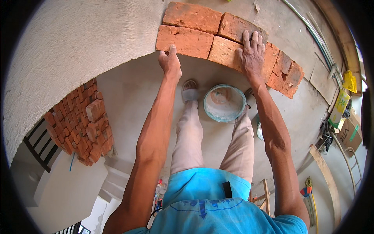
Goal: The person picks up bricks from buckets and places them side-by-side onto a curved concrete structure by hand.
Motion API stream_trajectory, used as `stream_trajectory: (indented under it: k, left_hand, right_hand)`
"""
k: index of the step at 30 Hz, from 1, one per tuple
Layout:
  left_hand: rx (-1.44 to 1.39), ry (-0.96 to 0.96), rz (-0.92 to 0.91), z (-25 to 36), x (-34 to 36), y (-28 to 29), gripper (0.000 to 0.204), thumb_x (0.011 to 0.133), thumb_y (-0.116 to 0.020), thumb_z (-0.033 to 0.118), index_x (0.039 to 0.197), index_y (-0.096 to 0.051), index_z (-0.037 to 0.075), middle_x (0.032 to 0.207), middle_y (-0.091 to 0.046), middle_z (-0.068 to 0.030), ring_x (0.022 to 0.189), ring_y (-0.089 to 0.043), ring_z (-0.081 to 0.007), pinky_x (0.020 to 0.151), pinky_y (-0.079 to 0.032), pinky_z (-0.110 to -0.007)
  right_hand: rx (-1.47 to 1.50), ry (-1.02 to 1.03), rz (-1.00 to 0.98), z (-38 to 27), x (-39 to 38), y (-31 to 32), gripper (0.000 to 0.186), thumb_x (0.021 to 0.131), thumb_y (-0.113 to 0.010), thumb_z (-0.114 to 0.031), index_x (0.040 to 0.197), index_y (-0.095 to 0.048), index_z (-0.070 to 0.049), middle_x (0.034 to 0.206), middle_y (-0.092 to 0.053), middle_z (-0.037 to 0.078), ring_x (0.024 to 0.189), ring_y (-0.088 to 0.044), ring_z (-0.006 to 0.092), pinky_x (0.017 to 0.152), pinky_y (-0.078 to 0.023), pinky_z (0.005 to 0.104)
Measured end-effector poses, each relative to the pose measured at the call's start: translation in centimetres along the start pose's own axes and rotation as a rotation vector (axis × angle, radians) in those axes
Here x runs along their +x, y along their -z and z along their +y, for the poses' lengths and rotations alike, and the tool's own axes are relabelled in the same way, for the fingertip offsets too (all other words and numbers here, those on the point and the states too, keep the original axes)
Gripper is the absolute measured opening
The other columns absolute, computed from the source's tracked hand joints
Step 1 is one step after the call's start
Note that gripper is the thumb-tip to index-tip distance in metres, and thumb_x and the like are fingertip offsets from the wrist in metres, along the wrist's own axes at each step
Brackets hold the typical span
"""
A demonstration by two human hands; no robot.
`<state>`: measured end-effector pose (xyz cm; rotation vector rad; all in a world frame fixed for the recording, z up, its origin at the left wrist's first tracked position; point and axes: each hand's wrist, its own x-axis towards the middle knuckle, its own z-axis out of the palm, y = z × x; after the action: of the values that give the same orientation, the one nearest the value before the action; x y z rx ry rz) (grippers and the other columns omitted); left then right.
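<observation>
Two rows of red bricks lie side by side along the top of the head view, against a rough plastered wall (85, 43). My left hand (170, 63) is at the near edge of the front-left brick (184, 41). Its thumb presses on the brick's edge and its other fingers are curled, partly hidden. Fingers stretched and a little apart, my right hand (252, 54) lies flat across the dark-topped back brick (235, 26) and a paler orange brick (225, 51) in front. More bricks (286, 72) continue to the right.
Below the bricks, a round teal bucket (206, 105) with whitish residue stands on the floor by my feet. A large pile of bricks (80, 123) is at the left, near a dark railing (37, 146). Pipes, a cardboard box (350, 130) and a wooden plank (329, 183) are at the right.
</observation>
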<state>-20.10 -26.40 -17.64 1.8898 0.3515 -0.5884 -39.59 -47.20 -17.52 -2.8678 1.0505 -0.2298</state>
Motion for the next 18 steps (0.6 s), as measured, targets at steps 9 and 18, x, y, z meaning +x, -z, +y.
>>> stream_trajectory:
  k: [9,18]
  left_hand:
    - [0.47,-0.19,-0.076,-1.2,2.2,2.3,0.066,0.093,-0.063,0.049,0.104,-0.062,-0.016,0.097,-0.068,-0.0303,0.095,-0.067,-0.0356,0.086,-0.052,-0.045]
    - [0.419,-0.053,-0.523,-6.6,-2.8,12.9,0.07,0.096,-0.058,0.05,0.134,-0.056,-0.009,0.108,-0.071,-0.0207,0.1,-0.066,-0.0262,0.091,-0.051,-0.037]
  right_hand:
    - [0.009,-0.005,-0.089,-0.1,0.6,1.1,0.07,0.091,-0.064,-0.031,0.152,-0.038,-0.011,0.155,-0.036,0.026,0.143,-0.034,0.0472,0.116,-0.032,0.0565]
    - [0.335,-0.064,-0.237,1.9,-7.7,9.1,0.061,0.091,-0.064,-0.016,0.148,-0.044,-0.01,0.149,-0.044,0.022,0.138,-0.043,0.0391,0.112,-0.04,0.043]
